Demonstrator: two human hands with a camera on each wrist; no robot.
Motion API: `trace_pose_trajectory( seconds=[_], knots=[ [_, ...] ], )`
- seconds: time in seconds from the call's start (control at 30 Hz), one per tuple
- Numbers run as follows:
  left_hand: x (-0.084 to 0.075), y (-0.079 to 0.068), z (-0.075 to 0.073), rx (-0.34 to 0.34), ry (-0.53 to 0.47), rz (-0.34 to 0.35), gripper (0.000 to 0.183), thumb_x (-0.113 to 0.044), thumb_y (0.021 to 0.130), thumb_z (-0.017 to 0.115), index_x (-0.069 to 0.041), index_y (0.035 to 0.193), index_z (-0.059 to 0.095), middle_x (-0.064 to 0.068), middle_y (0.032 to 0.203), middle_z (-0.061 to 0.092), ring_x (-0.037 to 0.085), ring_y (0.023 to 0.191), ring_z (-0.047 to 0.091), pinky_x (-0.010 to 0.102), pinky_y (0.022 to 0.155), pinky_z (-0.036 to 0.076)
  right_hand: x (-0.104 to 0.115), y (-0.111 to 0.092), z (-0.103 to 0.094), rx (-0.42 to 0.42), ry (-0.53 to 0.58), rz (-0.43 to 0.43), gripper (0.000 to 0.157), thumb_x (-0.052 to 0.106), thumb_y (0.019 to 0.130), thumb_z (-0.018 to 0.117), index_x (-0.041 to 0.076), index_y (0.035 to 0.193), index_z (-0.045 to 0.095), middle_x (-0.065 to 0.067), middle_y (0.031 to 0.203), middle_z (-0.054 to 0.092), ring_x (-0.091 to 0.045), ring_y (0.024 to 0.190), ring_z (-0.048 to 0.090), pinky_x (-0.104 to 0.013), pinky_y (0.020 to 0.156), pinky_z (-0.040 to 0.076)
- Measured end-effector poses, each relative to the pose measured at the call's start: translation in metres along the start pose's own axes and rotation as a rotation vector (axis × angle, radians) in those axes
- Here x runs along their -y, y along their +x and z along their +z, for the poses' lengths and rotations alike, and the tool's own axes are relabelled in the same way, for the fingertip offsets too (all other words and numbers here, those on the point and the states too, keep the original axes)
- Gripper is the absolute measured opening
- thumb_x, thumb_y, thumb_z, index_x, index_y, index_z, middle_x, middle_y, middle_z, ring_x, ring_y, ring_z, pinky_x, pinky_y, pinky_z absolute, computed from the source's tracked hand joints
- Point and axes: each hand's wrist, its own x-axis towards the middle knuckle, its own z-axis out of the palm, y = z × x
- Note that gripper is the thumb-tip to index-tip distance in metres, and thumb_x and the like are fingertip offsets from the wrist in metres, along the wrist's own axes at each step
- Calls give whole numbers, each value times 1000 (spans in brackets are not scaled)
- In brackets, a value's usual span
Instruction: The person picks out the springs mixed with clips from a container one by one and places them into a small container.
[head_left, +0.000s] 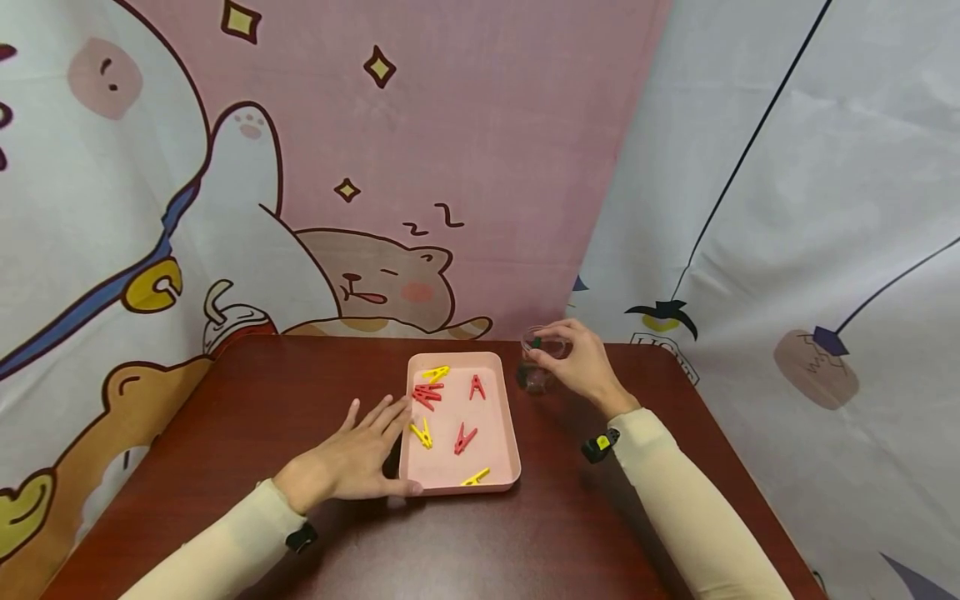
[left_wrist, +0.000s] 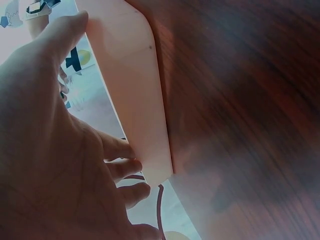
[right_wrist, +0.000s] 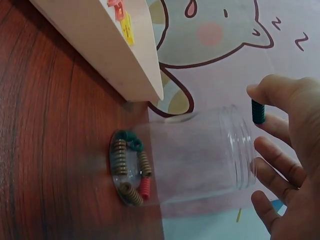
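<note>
My right hand [head_left: 579, 365] pinches a small green coil spring [right_wrist: 258, 111] between thumb and forefinger, right at the mouth of a clear jar [right_wrist: 195, 155]. The jar stands upright on the table, just right of a pink tray [head_left: 495, 417]. Inside, at its bottom, lie several springs: brown ones [right_wrist: 120, 156], green ones and a red one [right_wrist: 144, 188]. My left hand [head_left: 352, 458] is spread along the tray's left side, thumb at the near corner, fingertips at the rim. Red clothespins [head_left: 464, 438] and yellow clothespins [head_left: 422, 433] lie scattered in the tray.
A dark reddish-brown table [head_left: 300, 392] carries the tray and the jar. Behind it, and along the right side, hangs a cloth backdrop [head_left: 510, 167] with cartoon animals. The table's far edge runs close behind the tray and jar.
</note>
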Motion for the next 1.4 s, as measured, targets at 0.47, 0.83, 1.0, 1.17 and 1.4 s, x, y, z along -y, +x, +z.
trace_pose_trajectory(
  seconds=[0.47, 0.83, 1.0, 1.17, 1.4],
  knots=[
    [1, 1, 2, -2, 7, 1, 130, -90, 94, 72, -3, 183, 33, 16, 196, 22, 48, 182, 21, 86, 140, 11, -10, 4, -7, 3, 12, 94, 39, 33, 103, 93, 16, 138, 85, -14, 151, 71, -43, 147, 66, -68, 119, 57],
    [3, 1, 3, -6, 12, 8, 130, -91, 93, 72, -4, 182, 35, 16, 196, 23, 48, 183, 21, 87, 140, 11, -17, 9, -10, 23, 26, 128, 39, 32, 104, 92, 15, 138, 85, -17, 156, 68, -45, 155, 60, -71, 126, 52],
    [3, 0, 2, -6, 14, 5, 130, -92, 93, 71, -3, 182, 36, 16, 196, 23, 48, 183, 21, 87, 140, 11, -21, 10, -10, 26, 40, 123, 41, 33, 103, 92, 12, 138, 85, -17, 154, 68, -46, 157, 59, -72, 128, 50],
    [2, 0, 2, -10, 16, 6, 130, -92, 93, 71, -3, 182, 36, 16, 196, 23, 48, 182, 22, 87, 140, 12, -25, 11, -9, 32, 40, 126, 43, 33, 103, 92, 11, 139, 85, -17, 154, 69, -46, 157, 59, -72, 128, 50],
    [2, 0, 1, -12, 13, 10, 130, -91, 94, 71, -3, 182, 35, 16, 196, 23, 48, 182, 22, 87, 140, 12, -26, 10, -10, 46, 36, 146, 63, 45, 103, 91, 19, 158, 74, -17, 167, 62, -46, 158, 58, -74, 128, 49]
  ],
)
